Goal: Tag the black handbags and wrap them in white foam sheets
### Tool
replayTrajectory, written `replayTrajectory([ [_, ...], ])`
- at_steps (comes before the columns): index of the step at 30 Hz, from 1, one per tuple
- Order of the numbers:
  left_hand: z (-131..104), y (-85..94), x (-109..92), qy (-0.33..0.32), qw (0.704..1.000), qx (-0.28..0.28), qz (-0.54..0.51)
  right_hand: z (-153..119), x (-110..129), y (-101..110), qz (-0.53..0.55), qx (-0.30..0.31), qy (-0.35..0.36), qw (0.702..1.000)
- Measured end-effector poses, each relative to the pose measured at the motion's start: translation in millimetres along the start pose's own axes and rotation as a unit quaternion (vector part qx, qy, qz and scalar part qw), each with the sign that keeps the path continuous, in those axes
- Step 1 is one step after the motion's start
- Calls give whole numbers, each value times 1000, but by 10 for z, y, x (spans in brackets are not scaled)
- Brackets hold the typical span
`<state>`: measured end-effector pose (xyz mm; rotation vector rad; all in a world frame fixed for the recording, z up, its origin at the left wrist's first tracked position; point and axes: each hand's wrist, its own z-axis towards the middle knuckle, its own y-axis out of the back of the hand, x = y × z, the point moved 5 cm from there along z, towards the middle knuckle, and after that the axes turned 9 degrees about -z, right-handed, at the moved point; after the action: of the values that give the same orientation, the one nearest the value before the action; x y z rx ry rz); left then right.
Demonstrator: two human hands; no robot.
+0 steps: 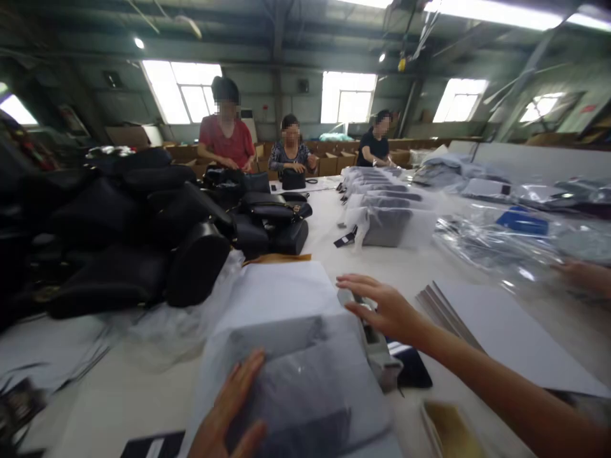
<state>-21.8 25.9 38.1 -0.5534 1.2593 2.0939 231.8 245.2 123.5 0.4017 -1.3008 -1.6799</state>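
Note:
My left hand [233, 407] lies with its fingers spread on a translucent white wrapper [305, 375]; something dark and flat shows through it. Under and beyond the wrapper are white sheets [281, 286]. My right hand [382, 308] reaches in with its fingers stretched out, holding nothing I can see. Just below it stands a grey-white tool [382, 362] that looks like a tape dispenser; whether the fingertips touch it I cannot tell. A dark card [415, 367] lies beside this tool.
Black handbags [119, 254] are heaped at left. Wrapped bags [386, 226] stand in a row beyond my hands. Clear plastic bags [491, 242] and stacked white boards [515, 331] lie at right. Another person's hand [587, 277] is at the right edge; several people work across the table.

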Motion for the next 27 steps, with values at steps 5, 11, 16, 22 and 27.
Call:
replayTrajectory([
  [5,-213,333,-187,67,997,-27,-21,-810,1317,-481,-26,154,158,975],
  [11,-574,146,-217,-6,988,79,132,-1027,1456,-1064,-131,105,167,972],
  [16,-561,193,-203,-16,980,81,180,-824,1476,-847,-127,75,193,970],
  [22,-164,611,-89,-5,979,-92,183,-66,1121,-224,-84,-18,76,993],
  [27,250,616,176,83,989,-85,87,442,665,-239,-17,38,27,999],
])
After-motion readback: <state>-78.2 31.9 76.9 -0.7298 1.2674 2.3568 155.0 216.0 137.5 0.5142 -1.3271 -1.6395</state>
